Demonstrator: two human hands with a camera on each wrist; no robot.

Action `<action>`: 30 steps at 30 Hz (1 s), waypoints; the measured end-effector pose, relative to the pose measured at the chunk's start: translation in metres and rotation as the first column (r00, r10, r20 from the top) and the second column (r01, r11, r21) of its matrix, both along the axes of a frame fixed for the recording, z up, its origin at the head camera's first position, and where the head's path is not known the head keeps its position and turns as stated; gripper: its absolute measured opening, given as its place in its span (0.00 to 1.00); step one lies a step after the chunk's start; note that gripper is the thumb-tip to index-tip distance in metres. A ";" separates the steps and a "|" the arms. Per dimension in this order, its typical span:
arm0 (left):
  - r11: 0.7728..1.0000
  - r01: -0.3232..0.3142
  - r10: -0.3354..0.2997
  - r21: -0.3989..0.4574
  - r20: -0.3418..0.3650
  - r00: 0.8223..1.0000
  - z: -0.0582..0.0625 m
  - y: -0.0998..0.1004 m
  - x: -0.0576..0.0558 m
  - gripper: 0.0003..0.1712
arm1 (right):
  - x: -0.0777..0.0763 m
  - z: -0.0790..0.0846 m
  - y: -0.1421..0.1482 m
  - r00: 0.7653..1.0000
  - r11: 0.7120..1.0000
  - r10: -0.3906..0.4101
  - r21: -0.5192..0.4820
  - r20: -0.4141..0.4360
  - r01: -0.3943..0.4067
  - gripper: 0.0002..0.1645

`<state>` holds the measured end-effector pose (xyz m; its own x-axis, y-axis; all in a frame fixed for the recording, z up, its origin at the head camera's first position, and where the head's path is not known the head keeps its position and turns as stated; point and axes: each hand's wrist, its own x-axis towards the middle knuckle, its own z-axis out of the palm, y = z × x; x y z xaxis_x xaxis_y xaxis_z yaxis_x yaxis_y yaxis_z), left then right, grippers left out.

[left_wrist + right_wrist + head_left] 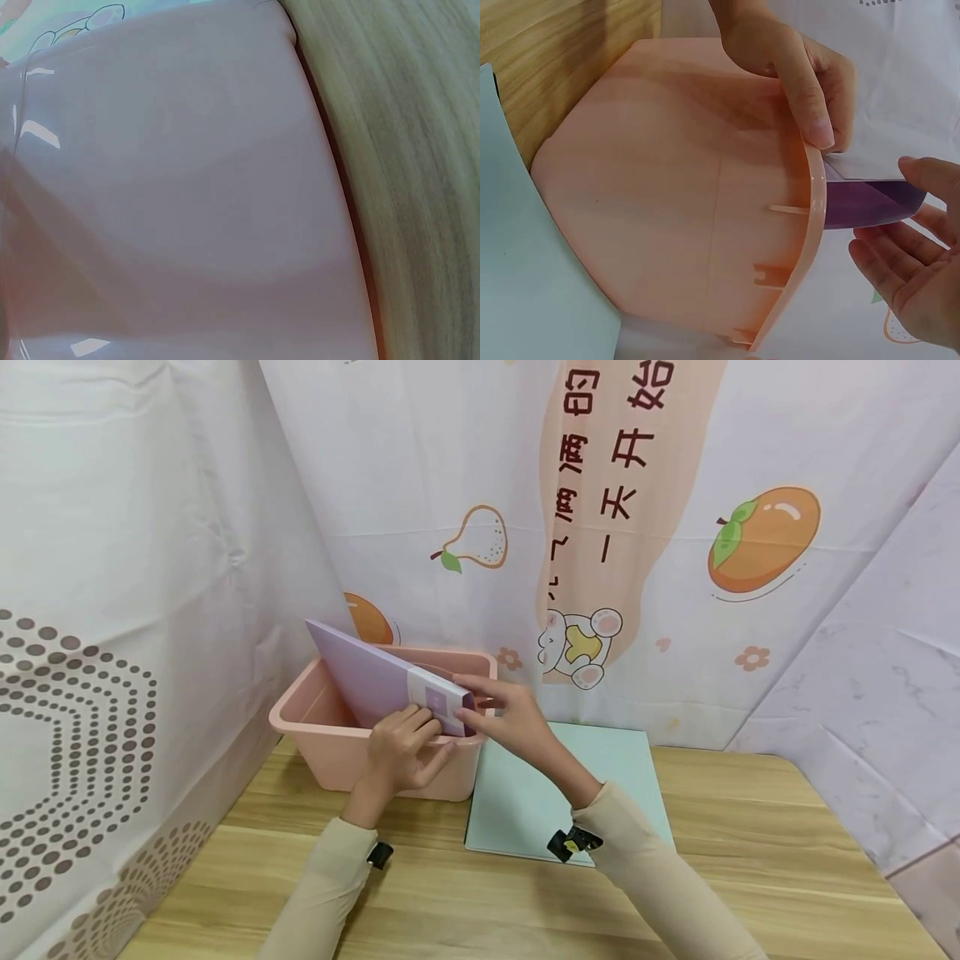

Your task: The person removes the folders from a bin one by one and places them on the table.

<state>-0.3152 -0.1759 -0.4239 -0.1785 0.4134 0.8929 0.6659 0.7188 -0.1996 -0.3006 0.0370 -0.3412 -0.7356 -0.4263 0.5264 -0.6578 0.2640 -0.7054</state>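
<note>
A lavender folder (pixel 367 681) with a white band leans at a slant inside a pink plastic bin (pixel 330 743), its upper left corner standing well above the rim. At the folder's right end, my right hand (pixel 517 714) pinches it, thumb on the near side and fingers behind. The right wrist view shows the folder's darker purple end (pixel 874 204) at these fingertips. My left hand (pixel 401 747) grips the bin's front rim, thumb on the outside, its curled fingers against the folder's face. Only the bin's outer wall (pixel 187 165) fills the left wrist view.
A flat pale green board (pixel 555 793) lies on the wooden table (pixel 765 860), right beside the bin and under my right forearm. Printed cloth (pixel 465 443) hangs behind the table, and another dotted cloth (pixel 150 568) borders the left side, close to the bin.
</note>
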 end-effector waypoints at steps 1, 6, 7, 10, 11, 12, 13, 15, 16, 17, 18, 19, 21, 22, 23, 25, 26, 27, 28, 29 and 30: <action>1.000 0.000 0.000 -0.001 -0.001 1.000 0.000 0.000 0.000 0.28 | 0.000 0.000 0.000 1.000 1.000 0.004 -0.010 0.003 -0.004 0.26; 1.000 -0.001 0.001 -0.005 -0.003 1.000 0.000 0.001 0.000 0.28 | -0.003 0.000 0.000 0.999 0.999 0.026 -0.037 0.028 -0.025 0.23; 1.000 -0.003 0.003 -0.006 -0.005 1.000 0.000 0.001 0.000 0.28 | -0.003 0.000 0.000 0.999 0.999 0.023 -0.036 0.034 -0.022 0.23; 1.000 -0.008 0.008 -0.008 -0.005 1.000 0.000 0.000 0.000 0.29 | -0.004 0.003 0.000 0.998 1.000 0.008 -0.030 0.055 -0.006 0.21; 1.000 -0.010 0.010 -0.009 -0.005 1.000 0.000 0.000 0.000 0.30 | -0.005 0.004 0.000 0.998 1.000 0.002 -0.026 0.059 0.000 0.21; 1.000 -0.011 0.011 -0.010 -0.004 1.000 0.000 0.000 0.000 0.30 | -0.005 0.004 0.000 0.998 1.000 -0.002 -0.026 0.063 0.003 0.20; 1.000 -0.011 0.011 -0.010 -0.003 1.000 0.000 0.000 0.000 0.30 | -0.006 0.005 0.000 0.998 1.000 -0.005 -0.026 0.067 0.007 0.20; 1.000 -0.010 0.010 -0.010 -0.004 1.000 0.000 0.000 0.000 0.30 | -0.008 0.005 -0.001 0.997 1.000 -0.009 -0.028 0.071 0.011 0.20; 1.000 -0.010 0.010 -0.009 -0.007 1.000 0.000 0.000 0.000 0.30 | -0.008 0.005 -0.001 0.997 0.999 -0.011 -0.031 0.072 0.014 0.19; 1.000 -0.011 0.010 -0.010 -0.008 1.000 0.000 0.000 0.000 0.30 | -0.009 0.006 -0.001 0.997 0.999 -0.014 -0.034 0.075 0.016 0.19; 1.000 -0.010 0.010 -0.009 -0.010 1.000 0.000 0.000 0.000 0.29 | -0.010 0.006 -0.002 0.997 0.999 -0.018 -0.037 0.077 0.021 0.18; 1.000 -0.010 0.010 -0.009 -0.011 1.000 0.000 0.000 0.000 0.29 | -0.011 0.006 -0.002 0.997 0.999 -0.025 -0.039 0.079 0.028 0.18; 1.000 -0.010 0.010 -0.008 -0.014 1.000 0.000 0.000 0.000 0.28 | -0.013 0.006 -0.002 0.996 0.998 -0.041 -0.045 0.081 0.045 0.17; 1.000 -0.008 0.008 -0.007 -0.015 1.000 0.000 0.000 0.000 0.28 | -0.014 0.006 -0.002 0.995 0.997 -0.049 -0.049 0.083 0.053 0.17; 1.000 -0.007 0.007 -0.006 -0.016 1.000 0.000 0.000 0.000 0.28 | -0.015 0.005 -0.001 0.995 0.997 -0.057 -0.053 0.086 0.061 0.17; 1.000 -0.005 0.005 -0.006 -0.016 1.000 0.000 0.000 0.000 0.28 | -0.017 0.005 0.000 0.994 0.995 -0.068 -0.062 0.090 0.073 0.17; 1.000 -0.004 0.004 -0.006 -0.018 1.000 0.000 0.001 0.000 0.28 | -0.018 0.005 0.000 0.993 0.995 -0.070 -0.069 0.096 0.077 0.18; 1.000 -0.004 0.004 -0.006 -0.017 1.000 0.000 0.001 0.000 0.28 | -0.019 0.005 0.001 0.992 0.994 -0.070 -0.078 0.106 0.079 0.18; 1.000 -0.003 0.003 -0.006 -0.016 1.000 0.000 0.001 0.000 0.28 | -0.020 0.005 0.002 0.991 0.993 -0.069 -0.089 0.117 0.080 0.18; 1.000 -0.003 0.003 -0.006 -0.014 1.000 0.000 0.001 0.000 0.28 | -0.021 0.005 0.003 0.990 0.992 -0.065 -0.099 0.128 0.078 0.18; 1.000 -0.004 0.003 -0.008 -0.011 1.000 0.000 0.000 0.000 0.29 | -0.021 0.005 0.004 0.989 0.991 -0.062 -0.108 0.136 0.076 0.18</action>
